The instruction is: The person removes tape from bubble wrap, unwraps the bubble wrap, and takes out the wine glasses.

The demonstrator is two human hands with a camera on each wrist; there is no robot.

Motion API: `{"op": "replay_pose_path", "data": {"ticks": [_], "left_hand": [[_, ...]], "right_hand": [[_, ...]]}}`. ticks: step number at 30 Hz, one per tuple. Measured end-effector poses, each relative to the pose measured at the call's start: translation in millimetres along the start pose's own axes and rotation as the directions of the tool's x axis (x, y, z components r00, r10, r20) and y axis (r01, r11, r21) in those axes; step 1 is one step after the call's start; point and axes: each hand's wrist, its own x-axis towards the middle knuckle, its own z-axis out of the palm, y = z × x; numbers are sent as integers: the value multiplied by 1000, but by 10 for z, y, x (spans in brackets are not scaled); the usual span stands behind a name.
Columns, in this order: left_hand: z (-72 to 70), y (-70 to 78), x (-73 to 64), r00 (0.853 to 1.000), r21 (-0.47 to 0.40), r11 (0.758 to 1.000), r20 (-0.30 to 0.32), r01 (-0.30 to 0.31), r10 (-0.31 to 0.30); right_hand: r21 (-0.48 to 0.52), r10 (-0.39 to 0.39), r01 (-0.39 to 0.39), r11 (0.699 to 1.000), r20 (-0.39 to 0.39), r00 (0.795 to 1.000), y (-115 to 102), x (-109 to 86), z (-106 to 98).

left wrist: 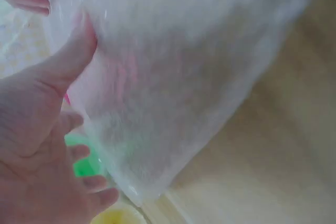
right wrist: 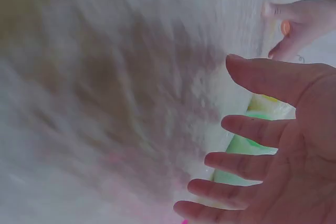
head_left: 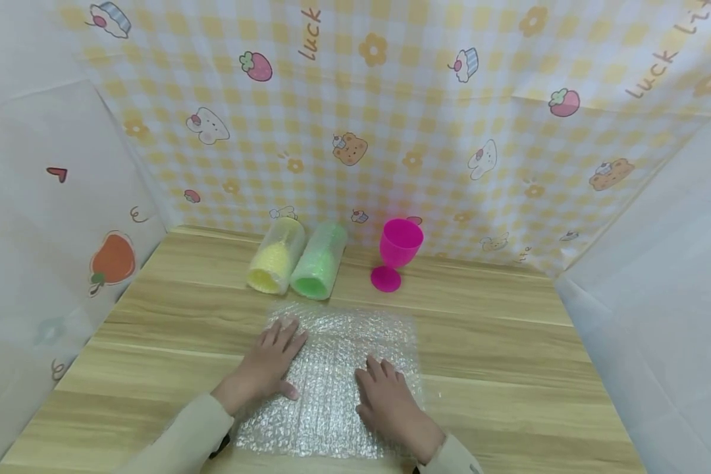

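Your left hand (head_left: pixel 269 368) lies flat with fingers spread on the bubble wrap (head_left: pixel 332 382), pressing its near-left part, and your right hand (head_left: pixel 391 401) lies flat in the same way on the near-right part; neither grips anything, both simply hold the sheet down. That sheet is spread on the wooden table (head_left: pixel 509 368) directly in front of you, at about 12 o'clock and close in, roughly square, with its edges running near-to-far and left-to-right, so it has no marked long axis that you can tell. Expect it to be very light, soft and floppy, a little slippery on the wood and quick to spring or curl up once you lift your palms; take it by a corner or along a free edge, pinching gently, since the bubbles will burst under hard pressure. In the wrist views the film is blurred, and you can see little more than your fingers against it. Farther off, at about 11 o'clock, a yellow cup (head_left: pixel 275 257) and a green cup (head_left: pixel 318 262), each already wrapped in film, lie on their sides, touching, long axes pointing away from you and slightly right. At about 1 o'clock a pink goblet (head_left: pixel 398 253) stands bare, leaning, near the patterned backdrop (head_left: pixel 391 118).
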Motion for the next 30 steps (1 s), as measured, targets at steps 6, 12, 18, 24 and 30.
{"op": "replay_pose_path", "data": {"ticks": [6,12,18,24,30], "left_hand": [[109,122,-116,984,84,996,-175,0,15],[255,238,-308,956,95,995,-293,6,22],[298,281,-524,972,-51,999,-233,7,-19],[304,271,-584,980,-67,998,-200,5,-18],[305,307,-544,983,-72,997,-182,-8,-5]], "right_hand": [[59,21,-20,998,-17,1000,66,-111,70],[136,12,-12,991,0,1000,71,-168,76],[185,-4,3,983,10,1000,115,-218,102],[236,-24,21,971,11,1000,151,-269,91],[213,-22,20,977,7,1000,220,-316,95]]}}
